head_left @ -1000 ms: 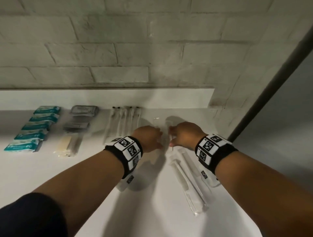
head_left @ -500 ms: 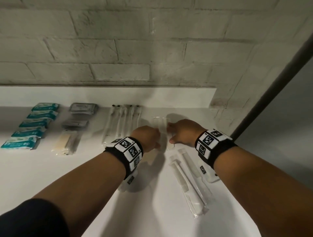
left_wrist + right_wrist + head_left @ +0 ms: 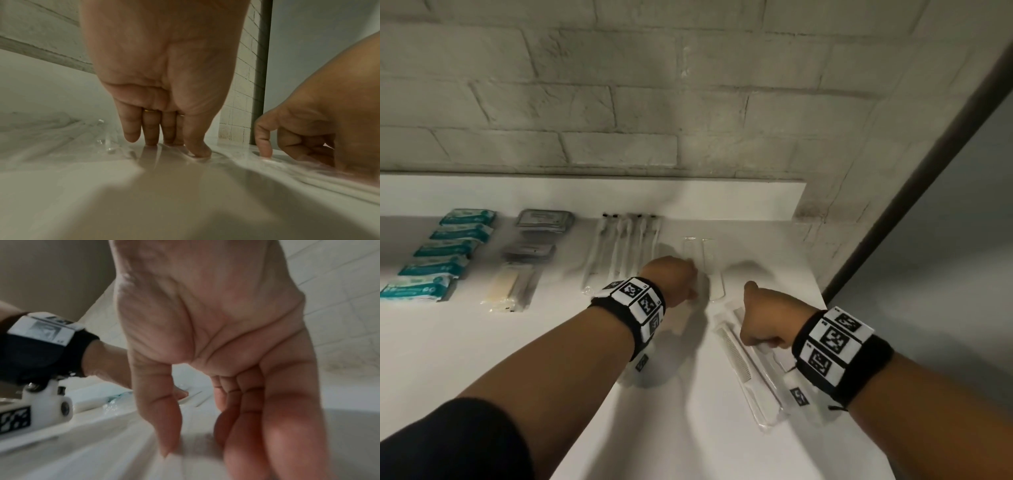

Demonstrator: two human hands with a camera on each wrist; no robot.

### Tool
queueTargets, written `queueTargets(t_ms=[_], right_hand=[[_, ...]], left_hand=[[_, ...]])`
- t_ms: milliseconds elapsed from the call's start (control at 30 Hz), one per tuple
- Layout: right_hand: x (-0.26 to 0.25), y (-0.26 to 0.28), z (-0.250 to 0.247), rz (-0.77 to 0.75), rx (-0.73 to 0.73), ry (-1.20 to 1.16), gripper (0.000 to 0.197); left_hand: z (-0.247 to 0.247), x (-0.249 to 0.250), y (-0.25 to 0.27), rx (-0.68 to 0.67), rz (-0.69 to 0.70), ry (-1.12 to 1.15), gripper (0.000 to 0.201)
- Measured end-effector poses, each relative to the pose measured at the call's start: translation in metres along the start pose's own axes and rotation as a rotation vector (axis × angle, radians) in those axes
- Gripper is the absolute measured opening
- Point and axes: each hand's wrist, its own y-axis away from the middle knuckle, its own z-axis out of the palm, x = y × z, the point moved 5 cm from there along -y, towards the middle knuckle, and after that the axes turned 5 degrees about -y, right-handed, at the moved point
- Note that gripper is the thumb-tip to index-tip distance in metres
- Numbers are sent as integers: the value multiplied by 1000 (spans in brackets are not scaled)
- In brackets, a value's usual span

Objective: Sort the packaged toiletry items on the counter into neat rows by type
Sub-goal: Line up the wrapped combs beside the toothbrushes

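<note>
Two clear-wrapped white combs [image 3: 714, 270] lie side by side at the back of the white counter [image 3: 517, 359]. My left hand [image 3: 688, 277] rests at their near end. In the left wrist view its straight fingers [image 3: 152, 138] press down on the clear wrap. My right hand [image 3: 760, 322] hovers low over two more wrapped combs [image 3: 753, 387] lying slantwise nearer to me. Its thumb [image 3: 164, 426] and fingers [image 3: 257, 426] point down at the wrap, loosely bent, holding nothing. The right wrist view is blurred.
Sorted rows run along the back: teal packets [image 3: 445, 253], grey packets [image 3: 541, 219] with a cream packet [image 3: 510, 284] below, and wrapped toothbrushes [image 3: 626, 246]. A brick wall [image 3: 619, 102] stands behind. The counter's right edge [image 3: 822, 301] lies close to my right wrist.
My right hand has pulled back from the far combs toward the near, slanted ones. The left hand stays on the far pair, whose right comb now lies uncovered.
</note>
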Motion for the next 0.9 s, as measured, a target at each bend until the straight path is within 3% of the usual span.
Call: queueTargets(t_ms=[133,333,500,700,767,900], right_hand=[[0,7,4,-53,62,61,54],[13,11,1,13,19,118,73],[4,14,9,-11,61,75,51],[-7,17,17,-92,123,179,52],[-6,11,4,-112,144,122,61],[14,-16,-37,-112,290,-308,67]], left_hand=[[1,0,0,-32,-5,13,44],[1,2,-1,-37,25,-36,40],[-1,2,0,-13,26,-40,41],[-3,2,1,-55,6,-26,41],[-3,2,1,-62,5,-25,40],[0,1,1,-100,20,-16,36]])
